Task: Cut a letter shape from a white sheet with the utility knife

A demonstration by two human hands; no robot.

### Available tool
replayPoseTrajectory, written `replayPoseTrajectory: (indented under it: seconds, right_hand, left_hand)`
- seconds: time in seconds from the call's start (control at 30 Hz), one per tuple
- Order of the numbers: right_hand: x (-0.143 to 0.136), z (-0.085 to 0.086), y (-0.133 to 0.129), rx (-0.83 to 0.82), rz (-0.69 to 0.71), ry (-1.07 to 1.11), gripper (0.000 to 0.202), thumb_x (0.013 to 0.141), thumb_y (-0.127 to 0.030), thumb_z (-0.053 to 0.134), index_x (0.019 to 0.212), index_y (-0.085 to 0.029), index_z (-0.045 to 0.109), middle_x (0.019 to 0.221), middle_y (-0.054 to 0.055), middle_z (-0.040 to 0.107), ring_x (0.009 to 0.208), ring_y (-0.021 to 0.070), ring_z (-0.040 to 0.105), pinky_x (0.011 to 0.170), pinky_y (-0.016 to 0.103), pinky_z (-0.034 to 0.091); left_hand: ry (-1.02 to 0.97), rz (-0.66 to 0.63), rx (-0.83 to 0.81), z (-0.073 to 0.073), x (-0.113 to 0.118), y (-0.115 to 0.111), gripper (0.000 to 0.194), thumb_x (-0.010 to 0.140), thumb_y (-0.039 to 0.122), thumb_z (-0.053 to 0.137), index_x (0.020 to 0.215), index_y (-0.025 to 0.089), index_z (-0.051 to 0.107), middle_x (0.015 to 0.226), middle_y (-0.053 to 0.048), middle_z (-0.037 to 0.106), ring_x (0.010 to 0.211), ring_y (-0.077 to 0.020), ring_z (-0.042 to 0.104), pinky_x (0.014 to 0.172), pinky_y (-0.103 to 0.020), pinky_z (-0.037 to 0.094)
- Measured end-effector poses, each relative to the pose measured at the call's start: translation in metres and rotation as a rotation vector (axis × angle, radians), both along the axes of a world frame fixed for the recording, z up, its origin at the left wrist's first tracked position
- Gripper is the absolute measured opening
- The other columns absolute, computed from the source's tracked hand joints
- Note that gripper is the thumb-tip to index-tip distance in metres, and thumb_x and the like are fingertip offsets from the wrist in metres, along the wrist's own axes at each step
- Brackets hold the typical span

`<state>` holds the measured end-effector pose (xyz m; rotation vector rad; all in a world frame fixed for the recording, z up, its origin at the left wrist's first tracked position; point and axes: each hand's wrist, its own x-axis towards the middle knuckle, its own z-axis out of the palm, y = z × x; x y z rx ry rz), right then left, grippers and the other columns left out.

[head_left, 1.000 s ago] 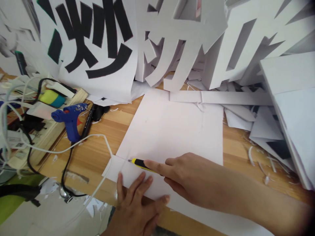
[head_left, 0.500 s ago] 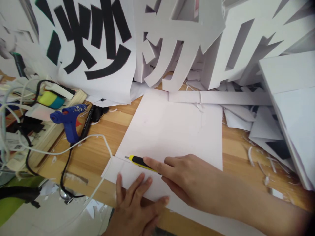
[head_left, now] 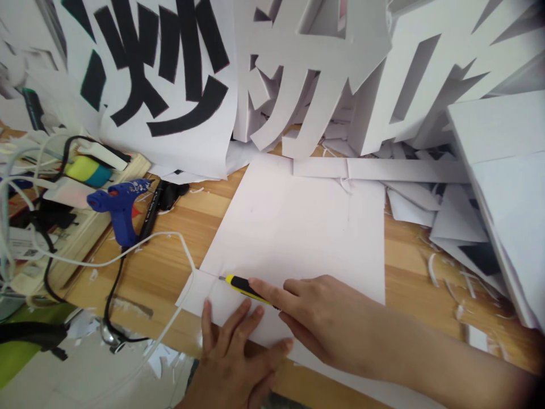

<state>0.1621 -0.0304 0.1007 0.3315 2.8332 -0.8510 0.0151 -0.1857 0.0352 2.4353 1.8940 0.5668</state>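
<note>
My right hand (head_left: pixel 319 312) is closed round a yellow and black utility knife (head_left: pixel 244 286), its index finger stretched along the handle. The blade tip rests on a large white sheet (head_left: pixel 306 233), at a thin line near the sheet's left edge. My left hand (head_left: pixel 238 352) lies with fingers spread on the sheet's near part, at the table edge, just below the knife, and holds nothing.
A blue glue gun (head_left: pixel 121 210) and a black marker (head_left: pixel 151 213) lie at the left by a power strip (head_left: pixel 91 233). A white cable (head_left: pixel 106 264) crosses to the sheet. Large white cut-out characters (head_left: pixel 315 51) stand behind; paper scraps (head_left: pixel 460 218) lie right.
The knife and my right hand have moved slightly right and toward me, along the line on the sheet. My left hand has stayed in place.
</note>
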Motion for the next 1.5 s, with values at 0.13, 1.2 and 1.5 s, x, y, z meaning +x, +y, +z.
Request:
replayPoseTrajectory:
  seconds: [0.13, 1.2, 1.5]
  right_hand:
    - [-0.003, 0.004, -0.002, 0.047, 0.025, -0.029, 0.066, 0.081, -0.014, 0.046, 0.141, -0.014, 0.019, 0.077, 0.003, 0.058, 0.056, 0.0139, 0.05, 0.048, 0.027, 0.025]
    - [0.008, 0.011, 0.001, 0.142, 0.092, -0.058, 0.07, 0.075, -0.009, 0.049, 0.14, -0.015, 0.023, 0.071, 0.001, 0.058, 0.05, 0.0126, 0.047, 0.043, 0.027, 0.021]
    - [0.019, 0.014, 0.003, 0.129, 0.064, -0.138, 0.07, 0.075, -0.002, 0.046, 0.14, -0.017, 0.024, 0.073, 0.001, 0.059, 0.054, 0.0125, 0.052, 0.046, 0.026, 0.026]
  left_hand:
    - [0.004, 0.002, 0.007, -0.002, 0.001, 0.0, 0.033, 0.08, 0.043, 0.055, 0.113, 0.045, 0.057, 0.115, -0.003, 0.051, 0.114, -0.0253, 0.041, 0.105, -0.054, 0.003]
    - [-0.017, 0.008, -0.008, 0.001, 0.001, 0.0, 0.035, 0.08, 0.038, 0.055, 0.114, 0.045, 0.056, 0.119, -0.003, 0.05, 0.113, -0.0245, 0.042, 0.105, -0.055, 0.004]
    - [-0.031, 0.003, -0.032, 0.003, 0.002, -0.001, 0.037, 0.08, 0.037, 0.057, 0.116, 0.044, 0.054, 0.118, -0.004, 0.05, 0.117, -0.0242, 0.04, 0.106, -0.056, 0.002]
